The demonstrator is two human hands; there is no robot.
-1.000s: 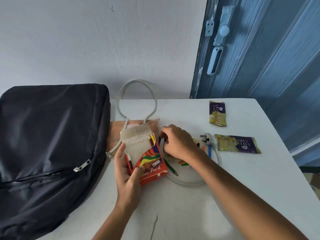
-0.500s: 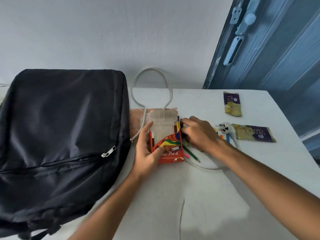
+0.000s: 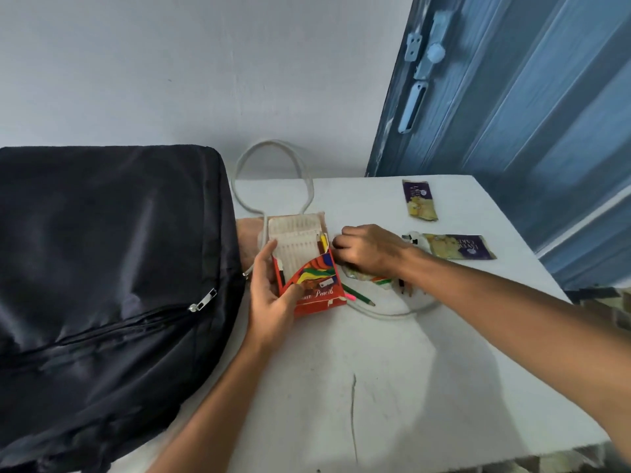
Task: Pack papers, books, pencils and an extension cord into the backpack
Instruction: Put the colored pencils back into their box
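A black backpack (image 3: 102, 261) lies zipped on the left of the white table (image 3: 392, 387). My left hand (image 3: 269, 295) grips a red colour pencil box (image 3: 316, 288) with its pale inner tray pulled up. My right hand (image 3: 368, 250) rests curled just right of the box, over loose pencils (image 3: 358, 297); whether it pinches one is hidden. The extension cord (image 3: 273, 165) loops behind the box and runs under my right wrist to its plug (image 3: 415, 238).
Two purple snack wrappers (image 3: 419, 203) (image 3: 459, 246) lie at the far right of the table. A brownish flat item (image 3: 247, 233) sits under the pencil box by the backpack. A blue door (image 3: 512, 97) stands behind the table's right edge.
The view swung left, then back right a little. Both hands keep their hold around the pencil box; my right hand has shifted slightly away from the box top.
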